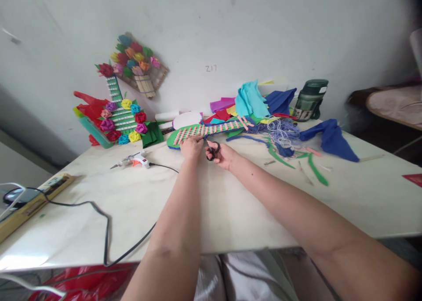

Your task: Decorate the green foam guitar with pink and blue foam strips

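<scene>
A guitar-shaped craft piece (pixel 189 133) of green and blue material, latticed with pale pink strips, lies near the back of the table. My left hand (pixel 191 148) grips its lower edge, the fingertips resting over the strips. Black-handled scissors (pixel 213 151) are in my right hand (pixel 224 156), with fingers through the loops, just below the neck of the piece. The blades point toward the piece's edge and are mostly hidden, so whether they touch it I cannot tell.
A white glue gun (pixel 141 159) lies left, its black cord crossing the table (pixel 231 213). A flower-trimmed guitar craft (pixel 123 121) leans on the wall. Right of centre are tangled yarn (pixel 283 133), a dark green bottle (pixel 310 99) and blue crepe paper (pixel 336 138). A power strip (pixel 36 200) sits far left.
</scene>
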`<state>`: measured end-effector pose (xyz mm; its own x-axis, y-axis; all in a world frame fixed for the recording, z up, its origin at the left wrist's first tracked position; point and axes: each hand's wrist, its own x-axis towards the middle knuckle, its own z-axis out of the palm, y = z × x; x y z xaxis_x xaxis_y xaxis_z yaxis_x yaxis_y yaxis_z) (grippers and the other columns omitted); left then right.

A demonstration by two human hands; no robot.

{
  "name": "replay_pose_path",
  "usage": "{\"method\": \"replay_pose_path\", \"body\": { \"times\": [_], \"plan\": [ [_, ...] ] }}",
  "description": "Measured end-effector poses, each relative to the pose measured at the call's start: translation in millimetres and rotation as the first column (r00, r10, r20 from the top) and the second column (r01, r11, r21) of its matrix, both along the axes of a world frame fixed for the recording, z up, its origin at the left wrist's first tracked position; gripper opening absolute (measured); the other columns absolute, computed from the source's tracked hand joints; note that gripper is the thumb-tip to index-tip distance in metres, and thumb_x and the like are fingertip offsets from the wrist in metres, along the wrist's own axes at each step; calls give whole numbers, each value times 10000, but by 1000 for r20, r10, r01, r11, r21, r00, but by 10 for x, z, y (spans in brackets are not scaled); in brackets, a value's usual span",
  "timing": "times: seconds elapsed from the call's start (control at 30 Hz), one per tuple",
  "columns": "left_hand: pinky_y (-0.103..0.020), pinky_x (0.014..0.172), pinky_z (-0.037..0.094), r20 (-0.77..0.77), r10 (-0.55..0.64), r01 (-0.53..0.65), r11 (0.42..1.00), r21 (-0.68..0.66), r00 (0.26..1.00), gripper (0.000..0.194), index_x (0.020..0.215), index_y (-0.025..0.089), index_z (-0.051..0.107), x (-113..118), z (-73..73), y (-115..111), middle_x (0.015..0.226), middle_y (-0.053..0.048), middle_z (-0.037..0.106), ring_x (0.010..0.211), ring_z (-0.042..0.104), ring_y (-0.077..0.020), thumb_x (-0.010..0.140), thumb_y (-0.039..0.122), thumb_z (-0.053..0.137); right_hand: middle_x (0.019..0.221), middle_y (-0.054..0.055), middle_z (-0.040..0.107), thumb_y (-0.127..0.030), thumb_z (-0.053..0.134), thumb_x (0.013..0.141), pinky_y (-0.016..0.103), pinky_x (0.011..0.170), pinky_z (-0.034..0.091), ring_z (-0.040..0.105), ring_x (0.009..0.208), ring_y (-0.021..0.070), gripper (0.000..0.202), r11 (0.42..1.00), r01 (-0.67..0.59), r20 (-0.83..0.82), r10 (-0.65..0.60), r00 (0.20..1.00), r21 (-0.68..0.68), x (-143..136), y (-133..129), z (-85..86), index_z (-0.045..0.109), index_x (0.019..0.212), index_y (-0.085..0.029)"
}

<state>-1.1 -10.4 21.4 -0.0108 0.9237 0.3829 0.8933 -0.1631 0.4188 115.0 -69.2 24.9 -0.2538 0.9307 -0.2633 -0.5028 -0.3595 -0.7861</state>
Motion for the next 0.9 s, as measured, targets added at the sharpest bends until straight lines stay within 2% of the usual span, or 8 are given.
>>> {"method": "replay_pose_path", "body": {
  "times": [0.2,0.4,0.57,0.8,0.9],
  "plan": [
    [-299,981,323,10,5,-4,1000,-4,1000,319,1070,297,666,31,-33,3,1159,11,634,1140,510,-179,799,310,499,484,1,543,-258,441,897,99,249,195,467,364,34,263,993,-112,47,114,992,-36,222,107,-18,543,720,-92],
    [-314,1041,247,34,-7,5,998,59,999,302,1053,324,669,18,-64,-13,1168,35,628,1163,493,-165,805,310,497,473,2,546,-247,426,896,95,243,202,464,346,35,257,981,-182,85,188,979,-74,412,109,12,550,741,-85],
    [-284,1024,275,82,4,-9,999,50,997,292,1045,325,672,-11,-39,-15,1160,51,630,1161,498,-157,801,320,512,488,7,563,-240,460,866,103,240,203,473,346,44,213,963,-260,145,267,953,-69,547,115,28,567,756,-92],
    [-276,1003,304,69,-11,6,998,61,998,296,1050,328,669,-42,-31,16,1160,70,628,1180,481,-158,797,334,516,455,14,561,-212,552,792,137,269,228,474,353,58,159,987,-162,387,155,909,-13,541,45,135,567,667,-115],
    [-270,985,323,57,-2,-1,998,58,998,306,1063,326,664,-49,-31,14,1182,73,614,1185,476,-164,803,343,504,442,11,550,-219,553,790,145,276,214,467,350,59,178,987,-157,432,151,889,-22,521,25,161,559,640,-124]
  ]
}}
